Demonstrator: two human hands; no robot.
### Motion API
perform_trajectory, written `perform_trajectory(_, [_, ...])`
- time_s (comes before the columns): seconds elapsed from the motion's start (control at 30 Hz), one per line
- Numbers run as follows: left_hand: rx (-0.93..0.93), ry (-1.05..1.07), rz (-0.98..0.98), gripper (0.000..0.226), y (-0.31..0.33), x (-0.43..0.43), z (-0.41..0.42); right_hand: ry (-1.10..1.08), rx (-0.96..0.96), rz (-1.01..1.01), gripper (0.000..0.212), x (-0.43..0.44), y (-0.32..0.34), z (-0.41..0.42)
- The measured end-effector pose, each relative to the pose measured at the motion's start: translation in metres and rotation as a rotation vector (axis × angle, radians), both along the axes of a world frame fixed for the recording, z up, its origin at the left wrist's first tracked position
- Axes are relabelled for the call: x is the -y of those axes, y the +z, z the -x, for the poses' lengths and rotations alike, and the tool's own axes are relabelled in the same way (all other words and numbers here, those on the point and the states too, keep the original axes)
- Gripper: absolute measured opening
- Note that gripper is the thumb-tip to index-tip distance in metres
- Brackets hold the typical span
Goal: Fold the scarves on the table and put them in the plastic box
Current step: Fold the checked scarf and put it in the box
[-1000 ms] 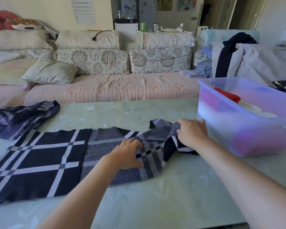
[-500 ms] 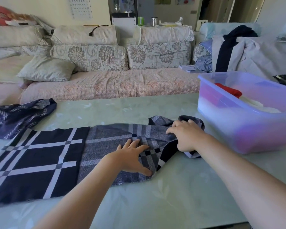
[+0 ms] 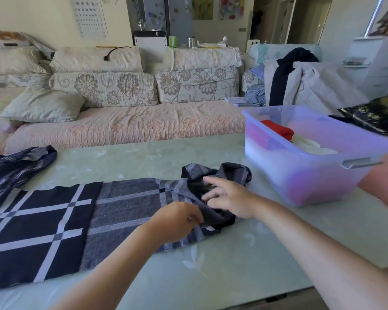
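Two bare hands work at the crumpled end of a plaid scarf (image 3: 76, 220) on a pale green table (image 3: 233, 265). The scarf lies flat from the table's left edge toward its middle, with a dark navy section crossed by white lines at the left and a grey checked section at the right. Its right end is bunched into loose folds near the middle of the table, just beside the plastic box (image 3: 311, 175) but apart from it.

The left hand (image 3: 177, 220) sits knuckles-up on the grey section, near the table's front edge. Its fingers are curled and pinch a fold of the scarf. The right hand (image 3: 229, 200) lies on the bunched end with its fingers (image 3: 211, 181) stretched out toward the left. They are blurred, so whether any of them grips the cloth cannot be told.

The translucent box stands at the table's right side and holds a folded red cloth (image 3: 278, 130) and a white cloth (image 3: 311, 146). A second scarf (image 3: 16, 166), dark blue with a pale pattern, lies crumpled at the far left edge of the table, well apart from both hands. A floral sofa (image 3: 132, 126) runs behind the table's far edge.
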State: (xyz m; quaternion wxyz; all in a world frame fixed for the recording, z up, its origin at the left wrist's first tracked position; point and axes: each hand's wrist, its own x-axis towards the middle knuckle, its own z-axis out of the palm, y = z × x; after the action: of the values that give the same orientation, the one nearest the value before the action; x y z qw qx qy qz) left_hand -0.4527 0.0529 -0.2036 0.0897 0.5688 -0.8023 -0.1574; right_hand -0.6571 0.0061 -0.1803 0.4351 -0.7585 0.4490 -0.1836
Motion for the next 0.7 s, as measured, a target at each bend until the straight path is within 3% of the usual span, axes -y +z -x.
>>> perform_trajectory(0.07, [0.024, 0.032, 0.072, 0.026, 0.001, -0.002, -0.002, -0.225, 0.184, 0.07, 0.053, 0.009, -0.006, 0.01])
perform_trajectory(0.1, [-0.02, 0.057, 0.118, 0.028, 0.003, -0.002, -0.001, -0.335, 0.183, 0.166, 0.052, 0.014, -0.008, 0.018])
perform_trajectory(0.17, [-0.11, 0.091, 0.187, 0.036, 0.008, 0.002, 0.002, -0.41, 0.005, 0.342, 0.053, 0.023, -0.016, 0.039])
perform_trajectory(0.27, [-0.074, -0.036, 0.213, 0.055, 0.014, 0.011, 0.018, -0.215, -0.373, 0.462, 0.064, 0.033, -0.029, 0.058])
perform_trajectory(0.33, [-0.031, -0.127, 0.161, 0.059, 0.016, 0.017, 0.031, -0.12, -0.507, 0.496, 0.076, 0.038, -0.036, 0.059])
perform_trajectory(0.43, [0.016, -0.139, 0.134, 0.039, 0.018, 0.031, 0.042, -0.071, -0.58, 0.596, 0.087, 0.046, -0.042, 0.054])
perform_trajectory(0.53, [-0.028, -0.135, 0.216, 0.021, 0.02, 0.043, 0.042, -0.058, -0.702, 0.648, 0.085, 0.052, -0.042, 0.045])
perform_trajectory(0.63, [-0.112, -0.03, 0.343, 0.02, 0.021, 0.052, 0.033, -0.178, -0.637, 0.583, 0.078, 0.053, -0.04, 0.042])
perform_trajectory(0.7, [-0.158, 0.044, 0.394, 0.021, 0.026, 0.058, 0.033, -0.296, -0.519, 0.56, 0.056, 0.048, -0.034, 0.045])
